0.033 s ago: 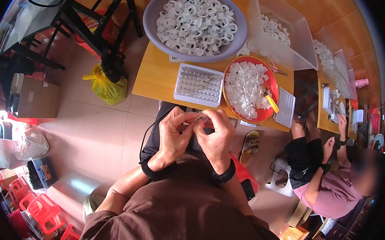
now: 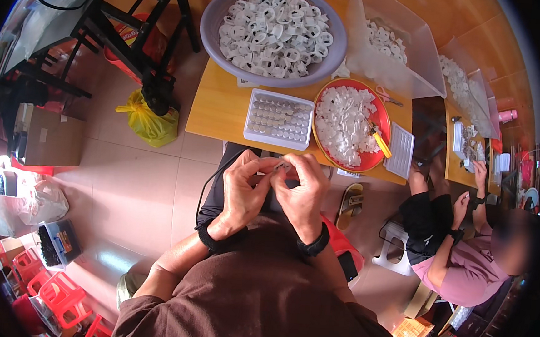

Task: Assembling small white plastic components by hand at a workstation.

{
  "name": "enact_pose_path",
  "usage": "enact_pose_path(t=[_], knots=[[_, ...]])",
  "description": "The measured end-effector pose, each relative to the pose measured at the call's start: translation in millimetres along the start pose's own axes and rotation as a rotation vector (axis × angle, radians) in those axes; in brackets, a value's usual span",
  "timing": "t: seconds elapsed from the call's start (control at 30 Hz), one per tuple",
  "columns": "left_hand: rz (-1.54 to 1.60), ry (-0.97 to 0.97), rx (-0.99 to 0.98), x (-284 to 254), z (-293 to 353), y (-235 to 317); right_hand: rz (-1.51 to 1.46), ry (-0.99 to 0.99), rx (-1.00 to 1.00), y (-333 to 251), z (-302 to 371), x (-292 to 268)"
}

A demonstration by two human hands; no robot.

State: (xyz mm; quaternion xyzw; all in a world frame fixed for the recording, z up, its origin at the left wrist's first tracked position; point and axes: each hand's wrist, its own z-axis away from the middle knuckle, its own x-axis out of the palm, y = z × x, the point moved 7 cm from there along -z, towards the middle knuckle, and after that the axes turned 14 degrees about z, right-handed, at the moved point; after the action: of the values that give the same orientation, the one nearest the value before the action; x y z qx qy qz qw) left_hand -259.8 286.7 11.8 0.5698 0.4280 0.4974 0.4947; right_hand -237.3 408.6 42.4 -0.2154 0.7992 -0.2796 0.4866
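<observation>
Over my lap, my left hand (image 2: 245, 185) and my right hand (image 2: 303, 189) meet at the fingertips, both closed in a pinch. Between them is a small whitish plastic piece (image 2: 283, 166), mostly covered by the fingers. Just beyond, on the table, a white tray (image 2: 247, 133) holds rows of round silvery button cells. To its right, a red round tray (image 2: 383, 117) is heaped with small clear-white plastic pieces (image 2: 346, 120); a yellow-handled tool (image 2: 381, 143) lies on its right side. Farther back, a lavender basket (image 2: 210, 39) is full of white ring-shaped plastic parts (image 2: 276, 34).
Scissors (image 2: 389, 98) and a second white tray (image 2: 400, 151) lie right of the red tray. A translucent bin (image 2: 423, 76) stands behind. At right, a co-worker (image 2: 464, 263) sits at another table. A yellow bag (image 2: 151, 122) and red stools (image 2: 63, 298) are on the left floor.
</observation>
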Motion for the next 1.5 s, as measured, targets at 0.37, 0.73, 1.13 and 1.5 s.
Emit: enact_pose_path(t=[0.37, 0.73, 1.13, 1.5], knots=[[-0.020, 0.061, 0.053, 0.9, 0.2, 5.2, -0.045, 0.067, 0.002, 6.8, 2.7, -0.7], [-0.131, 0.040, 0.576, -1.3, 18.3, 47.9, -0.222, 0.230, -0.166, -5.4, 10.3, -20.1], [0.771, 0.015, -0.334, 0.8, 0.3, -20.1, -0.315, 0.061, 0.073, 4.0, 6.1, -8.8], [0.808, 0.023, -0.370, 3.8, -2.3, -20.0, -0.108, 0.171, -0.129, -10.2, 8.1, -9.9]])
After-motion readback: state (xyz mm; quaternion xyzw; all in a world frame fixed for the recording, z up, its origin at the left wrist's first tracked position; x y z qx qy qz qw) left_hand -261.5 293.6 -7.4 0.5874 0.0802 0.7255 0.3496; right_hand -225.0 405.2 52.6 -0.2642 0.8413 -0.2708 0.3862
